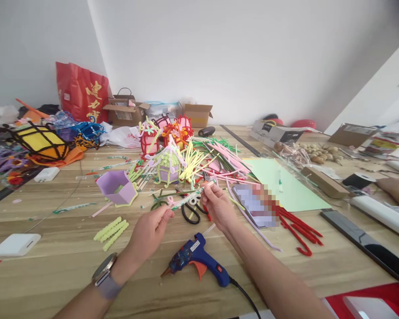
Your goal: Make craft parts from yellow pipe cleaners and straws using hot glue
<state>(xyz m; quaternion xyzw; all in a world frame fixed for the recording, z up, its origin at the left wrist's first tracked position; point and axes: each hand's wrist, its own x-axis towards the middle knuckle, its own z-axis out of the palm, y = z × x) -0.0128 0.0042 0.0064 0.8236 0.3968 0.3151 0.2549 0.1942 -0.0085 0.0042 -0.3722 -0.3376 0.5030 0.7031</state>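
Observation:
Between my two hands runs a thin stick in a white-and-green printed wrapper (187, 199). My left hand (152, 231) pinches its near-left end, with a watch on that wrist. At the other end, my right hand (218, 207) closes thumb and fingers around it. Scissors with black handles (190, 215) lie just beneath, partly hidden. A blue hot glue gun (204, 258) rests on its side below my hands, nozzle to the left. Left of them stands an open purple box (117, 188); nearer me lie several twisted lime-green strips (111, 231).
Behind my hands are a small pipe-cleaner lantern (168, 165) and heaps of pink stems (231, 156) and yellow stems (194, 161). Rightward lie a phone (249, 203), red stems (301, 227) and a green sheet (287, 188). Another person's hand (394, 188) shows at far right.

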